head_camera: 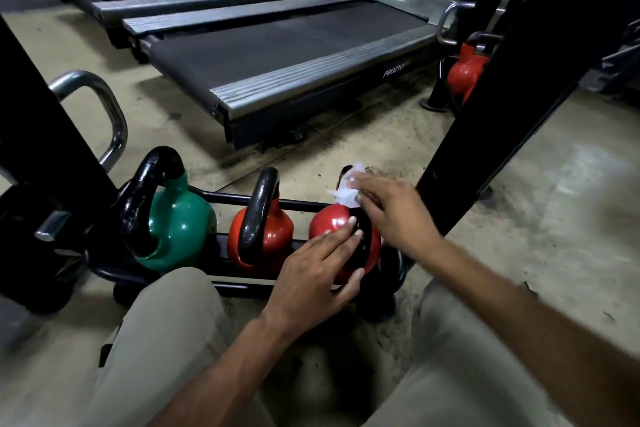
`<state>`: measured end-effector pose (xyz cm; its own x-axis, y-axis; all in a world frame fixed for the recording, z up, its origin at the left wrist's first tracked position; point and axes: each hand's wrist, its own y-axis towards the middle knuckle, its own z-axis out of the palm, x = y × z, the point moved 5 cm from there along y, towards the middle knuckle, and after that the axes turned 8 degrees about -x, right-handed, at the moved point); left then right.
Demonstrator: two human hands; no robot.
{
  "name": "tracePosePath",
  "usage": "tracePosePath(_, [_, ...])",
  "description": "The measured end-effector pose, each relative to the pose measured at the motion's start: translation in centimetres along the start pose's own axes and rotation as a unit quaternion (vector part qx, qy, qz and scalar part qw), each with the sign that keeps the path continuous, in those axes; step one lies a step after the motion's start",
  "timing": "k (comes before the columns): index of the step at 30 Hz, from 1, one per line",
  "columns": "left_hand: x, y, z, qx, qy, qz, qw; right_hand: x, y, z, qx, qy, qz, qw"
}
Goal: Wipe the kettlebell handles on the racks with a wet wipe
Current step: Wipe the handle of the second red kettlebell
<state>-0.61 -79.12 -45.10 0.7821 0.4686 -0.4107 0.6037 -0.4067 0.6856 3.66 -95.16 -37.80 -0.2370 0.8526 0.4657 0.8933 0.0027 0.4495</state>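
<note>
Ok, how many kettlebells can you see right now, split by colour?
Green: 1, the green kettlebell on the low rack.
Red: 3, the middle red kettlebell, the right red kettlebell whose handle the right hand is wiping with the wet wipe, and the far red kettlebell.
Total: 4.

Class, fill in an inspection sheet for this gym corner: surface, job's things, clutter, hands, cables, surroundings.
Surface: concrete floor, low black rack on it.
Job's things: green kettlebell, middle red kettlebell, right red kettlebell on the rack; wet wipe on the last one's handle.
Clutter: nothing seen.
Hands: right hand pinches wet wipe; left hand rests flat on right red kettlebell.
Cables: nothing seen.
Surroundings: treadmills behind; another red kettlebell far right.
</note>
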Motion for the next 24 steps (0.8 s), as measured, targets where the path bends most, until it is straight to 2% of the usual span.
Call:
tracePosePath(2, [0.2,0.1,-0.1,0.004,0.008,0.003,1.0,-0.7,-2.7,1.0,-0.091,0.106,0.144,0.98])
tracePosePath(3, [0.2,0.1,0.0,0.005,0.011,0.004,1.0,-1.4,-3.4,1.9,-0.104,0.173,0.219,0.955])
tracePosePath(4, [0.2,0.1,0.0,0.007,0.013,0.005,1.0,-2.2,-3.4,2.8,-0.113,0.254,0.301,0.912])
tracePosePath(5, [0.2,0.0,0.0,0.008,0.012,0.005,1.0,-2.6,-3.1,3.4,-0.116,0.336,0.395,0.847])
tracePosePath(7, [0.0,0.0,-0.1,0.01,0.006,0.002,1.0,-1.8,-2.8,4.7,-0.062,0.484,0.547,0.68])
tracePosePath(8, [0.0,0.0,-0.1,0.011,0.002,0.001,1.0,-1.1,-2.7,5.0,-0.043,0.527,0.576,0.624])
tracePosePath(9, [-0.1,0.0,-0.1,0.014,-0.001,0.0,1.0,-0.6,-2.6,4.9,-0.048,0.542,0.582,0.605])
tracePosePath(10, [-0.1,0.0,-0.1,0.016,-0.001,-0.001,1.0,-0.5,-2.7,4.8,-0.069,0.542,0.572,0.613])
tracePosePath(11, [-0.2,0.0,-0.2,0.019,0.002,-0.001,1.0,-0.6,-3.0,4.6,-0.113,0.527,0.544,0.643])
tracePosePath(12, [-0.2,0.0,-0.2,0.02,0.007,0.0,1.0,-0.9,-3.4,4.1,-0.156,0.481,0.489,0.711])
tracePosePath(14, [-0.2,0.0,-0.4,0.018,0.013,0.003,1.0,-1.2,-4.0,2.9,-0.176,0.291,0.329,0.881])
tracePosePath(15, [-0.3,0.0,-0.4,0.013,0.013,0.008,1.0,-1.1,-3.8,2.4,-0.169,0.206,0.252,0.93])
tracePosePath(16, [-0.4,-0.1,-0.5,0.006,0.01,0.014,1.0,-1.2,-3.2,2.0,-0.162,0.152,0.191,0.956])
tracePosePath(18, [-0.7,-0.3,-0.7,-0.011,0.0,0.024,1.0,-1.1,-1.2,1.3,-0.124,0.07,0.049,0.989])
tracePosePath(20, [-1.0,-0.6,-0.8,-0.014,-0.002,0.031,0.999,-0.8,1.2,1.5,-0.028,0.008,-0.088,0.996])
tracePosePath(22, [-1.2,-0.8,-0.8,-0.007,0.003,0.037,0.999,0.2,3.0,2.2,0.11,-0.091,-0.209,0.967])
tracePosePath(24, [-1.4,-0.8,-0.8,-0.002,0.004,0.042,0.999,1.4,4.1,3.3,0.257,-0.236,-0.278,0.895])
